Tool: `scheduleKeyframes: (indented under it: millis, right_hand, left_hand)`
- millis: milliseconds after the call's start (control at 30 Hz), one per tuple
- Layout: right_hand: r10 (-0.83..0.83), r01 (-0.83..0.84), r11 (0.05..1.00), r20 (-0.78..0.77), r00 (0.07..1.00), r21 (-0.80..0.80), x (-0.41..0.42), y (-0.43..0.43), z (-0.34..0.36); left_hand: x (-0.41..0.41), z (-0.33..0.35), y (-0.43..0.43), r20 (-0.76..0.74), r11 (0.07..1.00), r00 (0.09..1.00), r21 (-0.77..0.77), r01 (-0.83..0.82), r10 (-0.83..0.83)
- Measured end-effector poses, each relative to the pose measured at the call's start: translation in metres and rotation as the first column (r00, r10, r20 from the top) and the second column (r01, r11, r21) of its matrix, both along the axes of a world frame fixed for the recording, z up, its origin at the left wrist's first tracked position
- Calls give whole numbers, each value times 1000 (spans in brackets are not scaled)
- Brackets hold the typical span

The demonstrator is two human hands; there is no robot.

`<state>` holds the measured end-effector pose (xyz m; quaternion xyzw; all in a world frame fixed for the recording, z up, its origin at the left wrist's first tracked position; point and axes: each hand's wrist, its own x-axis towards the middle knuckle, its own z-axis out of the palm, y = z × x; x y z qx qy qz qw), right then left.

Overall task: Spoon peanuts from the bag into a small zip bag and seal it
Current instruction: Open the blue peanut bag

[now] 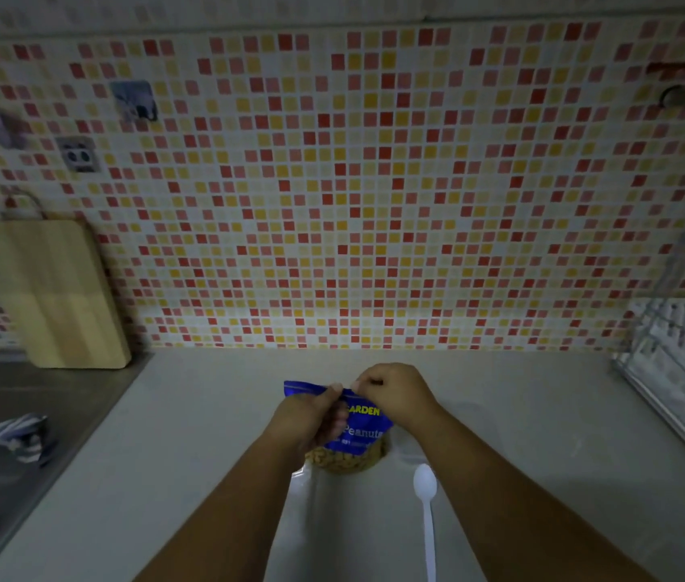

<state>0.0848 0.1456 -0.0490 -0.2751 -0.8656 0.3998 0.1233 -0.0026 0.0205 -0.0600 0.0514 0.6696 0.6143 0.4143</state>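
The left hand point(311, 417) pinches the blue top strip of the peanut bag point(363, 430), thumb and curled fingers clamped on it near the middle. The bag stands on the pale bench point(206, 413) between the forearms, and nuts show through its clear lower part. Just below its left corner lies a clear plastic sheet point(303, 489) with a glossy edge. It may be the small zip bag, though I cannot tell.

The step in hand looks like opening the top. Both grips should sit close together on opposite faces of the strip and pull apart gently. The base should stay planted so the nuts do not jump out.

Yellow letters on the bag read "ARDEN", the start being hidden behind the left hand. Paler letters below read "Peanut", and a smaller line under that is too blurred to read.

The right hand point(395, 390) grips the same strip just beside the left, fingers curled over it. A white plastic spoon point(426, 497) lies untouched on the bench by the right forearm, bowl toward the bag.
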Motion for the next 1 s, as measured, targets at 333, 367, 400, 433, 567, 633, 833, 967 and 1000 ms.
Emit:
scheduleKeyframes:
  millis: [333,367,400,433,567,633,833,967,1000]
  right_hand:
    - [46,-38,997,131,990,-62,-7,0,20]
    - [49,-41,997,139,989,-59,-9,1,21]
    - [47,-40,998,149,988,-52,-10,1,22]
    - [41,-34,998,163,986,-43,-12,2,22]
    - [72,-75,997,205,976,7,-17,2,20]
    - [127,-138,990,228,965,35,-19,2,19]
    - [65,-129,974,312,948,187,-31,0,15]
    - [26,-127,952,339,941,279,-39,-8,11]
    - [22,-134,951,369,929,280,-43,-10,13]
  left_hand:
    - [-5,4,5,46,998,997,-3,55,-55]
    - [-6,3,5,49,998,997,0,62,-62]
    - [-6,2,5,50,998,996,2,67,-67]
    - [-7,0,4,46,998,997,2,69,-69]
    - [-6,-3,3,31,999,999,26,31,-31]
    - [-5,-4,5,37,999,999,51,-12,10]
    - [0,-7,12,22,988,990,66,-139,137]
    - [-3,-9,12,2,977,979,75,-202,202]
    - [-3,-10,11,-14,975,977,68,-212,213]
